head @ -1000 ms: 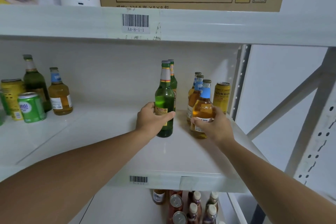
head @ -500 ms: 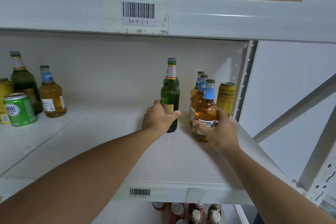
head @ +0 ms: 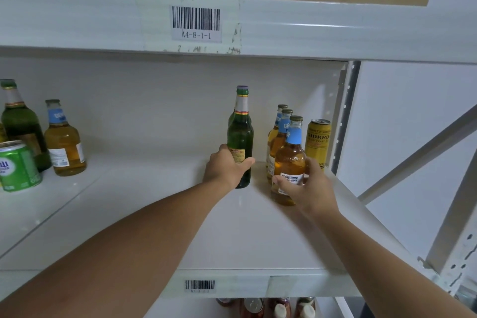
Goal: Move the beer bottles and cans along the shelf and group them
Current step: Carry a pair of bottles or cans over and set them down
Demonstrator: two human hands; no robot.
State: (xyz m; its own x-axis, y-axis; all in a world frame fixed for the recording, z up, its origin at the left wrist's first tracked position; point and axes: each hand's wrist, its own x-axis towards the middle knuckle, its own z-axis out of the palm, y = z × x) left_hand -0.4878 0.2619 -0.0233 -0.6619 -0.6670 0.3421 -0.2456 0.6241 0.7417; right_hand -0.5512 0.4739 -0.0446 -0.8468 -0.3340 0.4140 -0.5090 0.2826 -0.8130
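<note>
The left hand (head: 227, 166) grips the lower body of a green bottle (head: 240, 136) standing upright mid-shelf (head: 154, 214), while the right hand (head: 307, 188) curls around the front amber bottle (head: 289, 160) at its label. Just behind stand 2 more amber bottles (head: 277, 136), beside a yellow can (head: 318, 139). At the far left sit another green bottle (head: 20, 124), an amber bottle (head: 64, 142) and a green can (head: 18, 165).

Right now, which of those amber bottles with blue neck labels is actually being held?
The front amber bottle of the right-hand row, gripped by the right hand. The two behind it and the one far left stand untouched.
</note>
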